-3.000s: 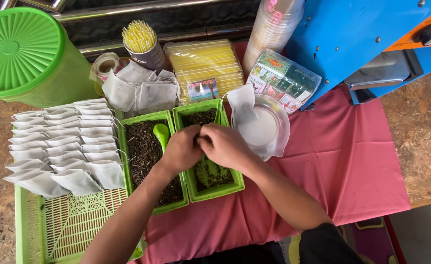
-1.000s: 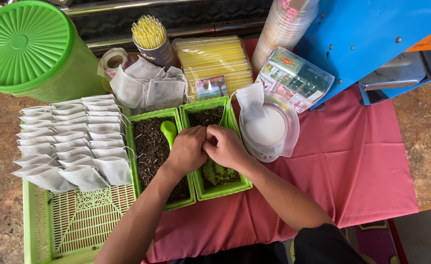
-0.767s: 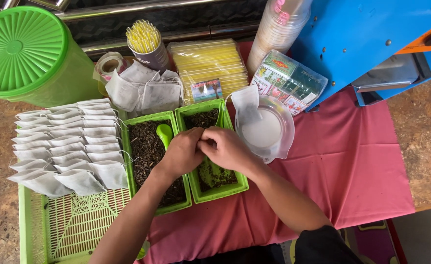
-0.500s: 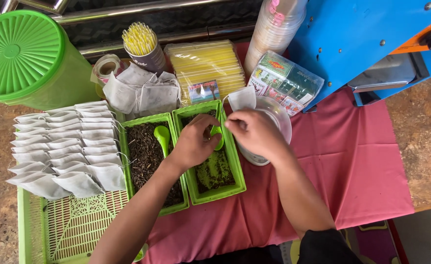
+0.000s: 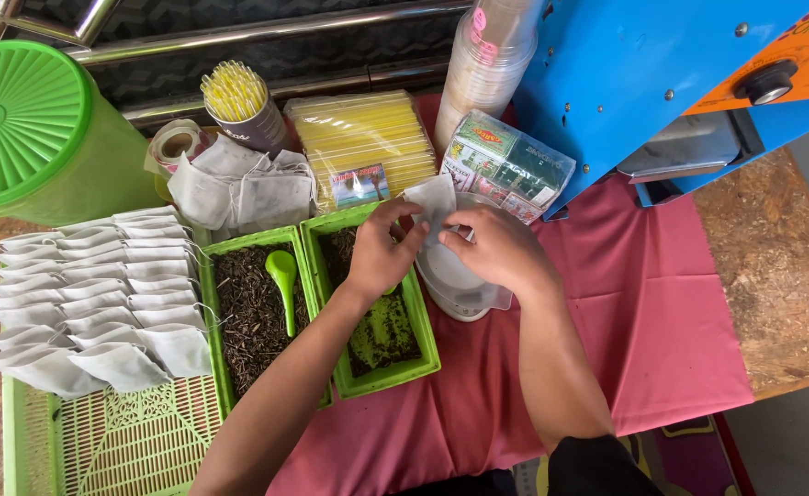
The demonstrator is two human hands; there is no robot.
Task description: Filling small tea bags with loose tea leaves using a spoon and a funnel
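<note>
1. Both hands hold one small white filter bag above the far end of the right green tray. The left hand pinches the left edge of the bag, and the right hand grips its right edge.
2. The right green tray holds a green powder and some dark tea leaves.
3. Just left of this tray stands the left green tray, filled with dark loose tea; a green spoon lies in it.
4. Just right of this tray, under the right hand, sits a clear plastic tub; I cannot tell what is inside.
5. Further left of it, a green basket carries rows of filled white bags.
6. Behind it a cup of yellow straws stands on the tabletop, near a big green container with lid.
</note>
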